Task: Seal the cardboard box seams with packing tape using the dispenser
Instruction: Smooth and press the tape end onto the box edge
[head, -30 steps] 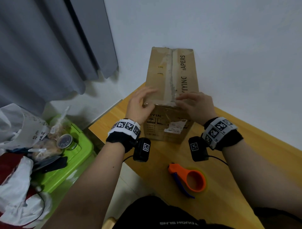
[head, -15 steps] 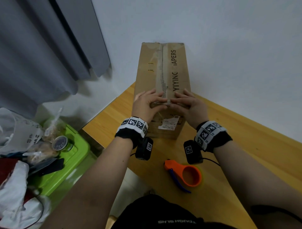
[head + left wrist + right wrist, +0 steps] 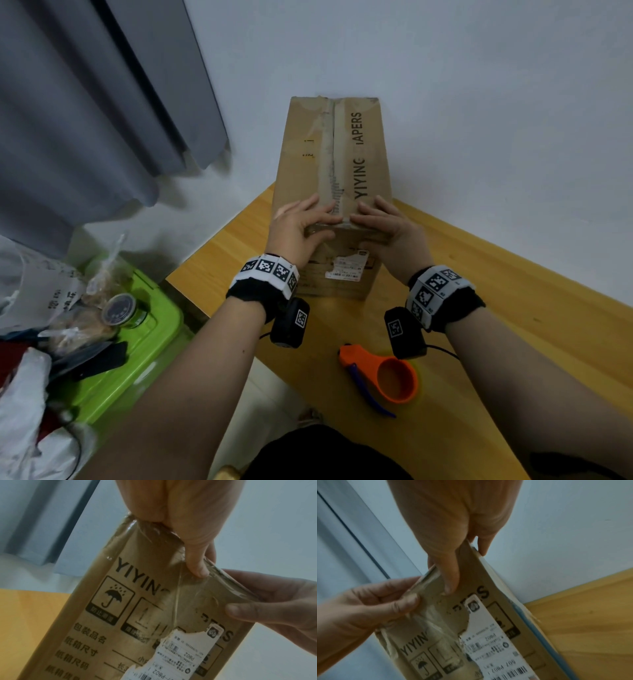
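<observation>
A tall brown cardboard box (image 3: 335,164) stands on the wooden table (image 3: 513,308), with clear tape running along its top seam and down the front face. My left hand (image 3: 325,224) clasps the near top edge just left of the seam, fingers on top and thumb (image 3: 197,566) on the taped front. On the other side of the seam my right hand (image 3: 366,226) holds the edge the same way, its thumb (image 3: 450,577) on the front face. The orange tape dispenser (image 3: 390,377) lies untouched on the table under my right wrist.
A torn white shipping label (image 3: 346,267) is stuck on the box front. A green bin (image 3: 150,329) with bags and a jar sits left of the table. A grey curtain (image 3: 85,102) hangs at the left, and a white wall stands right behind the box.
Both hands slid inward along the near top edge and now meet at the centre seam, with thumbs down on the front face. The dispenser has not moved.
</observation>
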